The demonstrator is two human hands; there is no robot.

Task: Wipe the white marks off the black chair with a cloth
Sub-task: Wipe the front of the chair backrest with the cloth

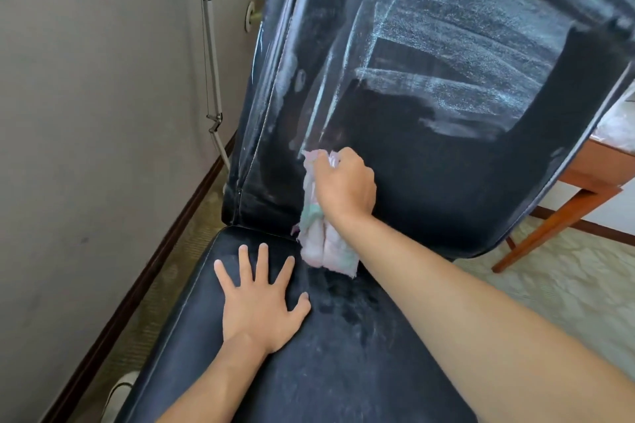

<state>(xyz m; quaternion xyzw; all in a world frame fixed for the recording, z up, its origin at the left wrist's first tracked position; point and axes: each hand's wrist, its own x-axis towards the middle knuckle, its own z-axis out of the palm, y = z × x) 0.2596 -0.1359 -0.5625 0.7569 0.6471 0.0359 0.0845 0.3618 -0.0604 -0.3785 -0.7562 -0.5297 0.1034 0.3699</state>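
Grey wall [86, 113] and a dark skirting board run along the left side of the room, with a metal lamp arm [211, 72] leaning beside the black chair [429, 189] and a wooden worktop [584, 182] behind it to the right. The chair fills the middle of the view, its backrest standing up and its seat stretching toward the camera.

The right hand [343, 182] has its fingers curled round a pale pink cloth [321, 233] and presses it against the lower left part of the backrest; the loose end of the cloth hangs down to the seat. The left hand [261, 302] lies flat on the seat with fingers spread, holding nothing, apparently bracing.

The job looks partly done at best. The lower backrest near the cloth appears mostly dark and clean, but broad white marks [464, 62] cover the upper backrest in streaks, and thinner lines run down its left side. The seat shows faint pale dust as well. Most of the wiping seems left to do.
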